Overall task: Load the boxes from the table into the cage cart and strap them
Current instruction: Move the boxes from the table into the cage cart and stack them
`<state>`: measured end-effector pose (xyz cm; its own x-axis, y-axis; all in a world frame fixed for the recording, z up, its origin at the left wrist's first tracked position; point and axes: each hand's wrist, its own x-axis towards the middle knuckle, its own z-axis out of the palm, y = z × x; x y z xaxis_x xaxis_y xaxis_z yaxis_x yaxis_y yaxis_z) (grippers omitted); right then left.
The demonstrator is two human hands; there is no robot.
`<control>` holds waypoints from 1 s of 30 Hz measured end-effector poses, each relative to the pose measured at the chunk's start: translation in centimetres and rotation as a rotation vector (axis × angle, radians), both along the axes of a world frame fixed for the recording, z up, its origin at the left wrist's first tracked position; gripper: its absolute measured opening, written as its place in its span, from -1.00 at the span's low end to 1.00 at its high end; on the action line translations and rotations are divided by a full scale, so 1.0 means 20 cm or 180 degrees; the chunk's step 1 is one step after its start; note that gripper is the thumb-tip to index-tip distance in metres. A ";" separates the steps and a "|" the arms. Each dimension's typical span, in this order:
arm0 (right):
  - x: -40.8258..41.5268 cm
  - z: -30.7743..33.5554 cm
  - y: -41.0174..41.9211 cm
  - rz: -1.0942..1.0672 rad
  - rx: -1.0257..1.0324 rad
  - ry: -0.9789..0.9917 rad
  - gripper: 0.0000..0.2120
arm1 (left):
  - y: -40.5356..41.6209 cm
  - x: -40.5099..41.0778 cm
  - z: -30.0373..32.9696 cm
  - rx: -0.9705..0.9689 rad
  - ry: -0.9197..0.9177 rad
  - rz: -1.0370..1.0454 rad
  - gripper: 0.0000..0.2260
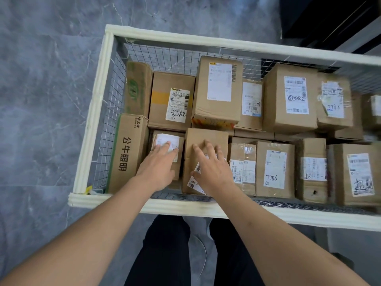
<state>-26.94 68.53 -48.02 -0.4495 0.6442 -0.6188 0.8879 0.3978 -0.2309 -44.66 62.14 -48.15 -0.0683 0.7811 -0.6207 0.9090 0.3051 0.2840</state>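
Observation:
A wire cage cart (93, 124) with a cream padded rim holds several brown cardboard boxes with white shipping labels. My left hand (158, 168) lies flat, fingers straight, on a small labelled box (179, 145) near the cart's front left. My right hand (212, 170) rests with spread fingers on top of the taller plain box (206, 139) beside it, covering part of that box's label. Neither hand grips anything. No strap is in view.
A long box printed with black characters (128, 153) stands against the cart's left wall. Taller boxes (218, 89) fill the back row and more boxes (275, 168) line the front right. Grey marble floor surrounds the cart; a dark cabinet (329, 19) stands beyond it.

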 end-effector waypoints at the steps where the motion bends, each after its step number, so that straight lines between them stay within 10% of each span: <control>1: 0.00 0.03 0.01 0.0052 -0.0009 -0.0022 -0.24 | 0.01 0.00 0.04 0.0004 0.0038 -0.0019 -0.33; 30: 0.50 2.21 0.13 -0.0756 0.1462 0.0481 -0.54 | 0.39 0.44 2.18 0.1681 0.0420 -0.1263 -0.45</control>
